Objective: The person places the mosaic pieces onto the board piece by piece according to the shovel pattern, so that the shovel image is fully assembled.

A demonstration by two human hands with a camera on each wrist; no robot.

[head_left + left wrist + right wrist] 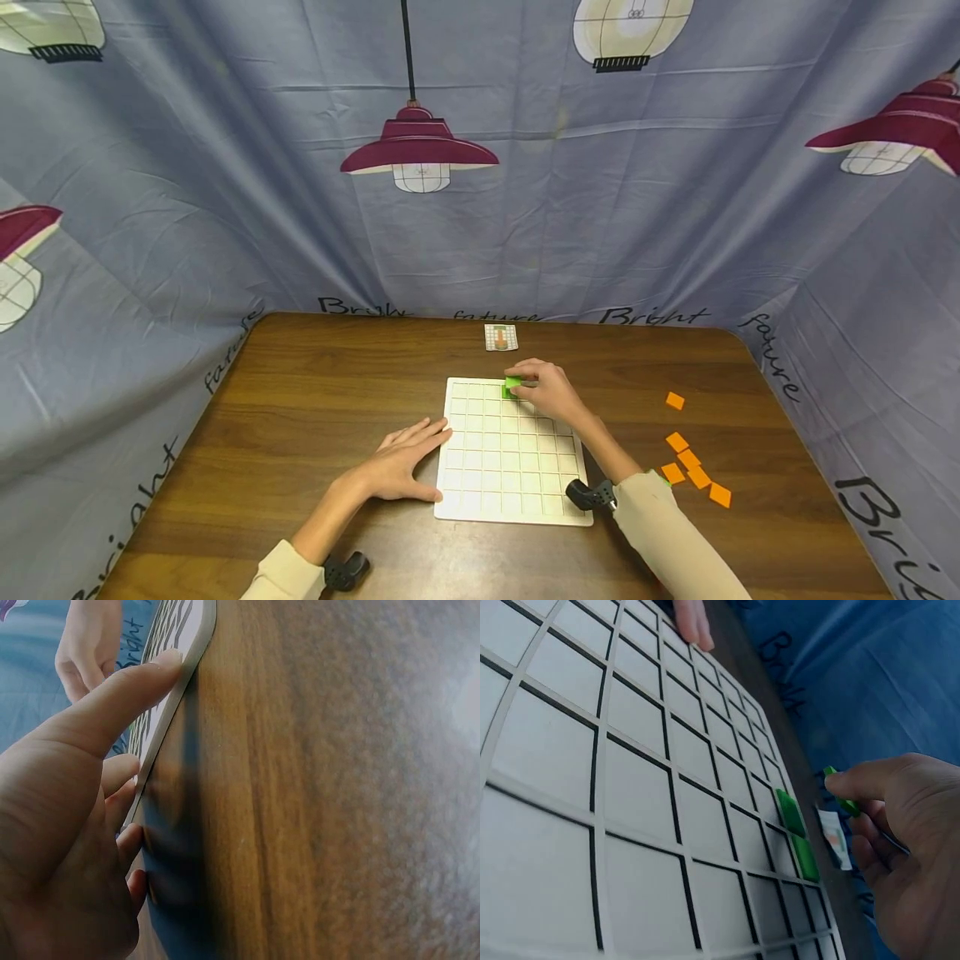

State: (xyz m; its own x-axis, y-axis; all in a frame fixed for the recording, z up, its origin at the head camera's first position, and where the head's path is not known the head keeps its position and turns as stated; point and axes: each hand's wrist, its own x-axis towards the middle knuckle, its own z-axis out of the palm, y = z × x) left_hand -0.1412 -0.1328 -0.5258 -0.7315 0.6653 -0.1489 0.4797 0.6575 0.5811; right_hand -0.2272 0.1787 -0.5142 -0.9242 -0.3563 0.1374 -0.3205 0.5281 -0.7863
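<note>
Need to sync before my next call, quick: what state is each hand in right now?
Left hand: open, fingers touching the white grid board at its edge.
Right hand: closed, pinching a green tile.

Green tile aloft; gridded board flat

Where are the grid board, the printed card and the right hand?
Grid board (510,452): head view, central squares.
Printed card (501,337): head view, its printed face.
Right hand (551,392): head view, its back.

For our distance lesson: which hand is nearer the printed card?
Right. The right hand is just short of the printed card; the left hand farther, at the left edge of the board.
</note>
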